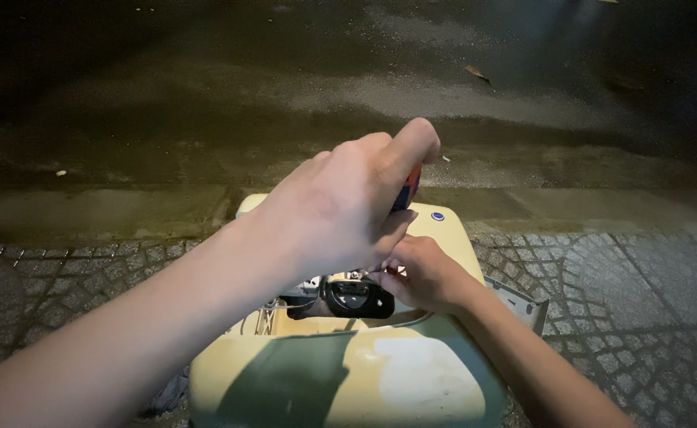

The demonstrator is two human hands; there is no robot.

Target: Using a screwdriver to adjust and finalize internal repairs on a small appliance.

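A cream-yellow scooter front panel (380,380) fills the lower middle of the head view, with an opening where a black part (356,297) and pale wires (268,317) show. My left hand (340,206) is raised over the opening, fingers closed around a tool with an orange and blue handle (409,189); most of the tool is hidden by the hand. My right hand (424,273) rests lower, at the right side of the opening, fingertips pinched at a small item beside the black part; what they pinch is too small to tell.
A grey plastic piece (523,305) sticks out at the scooter's right. Patterned paving stones (641,285) surround the scooter. Beyond a kerb (87,210) lies a dark, wet road (285,79) with a leaf (476,73).
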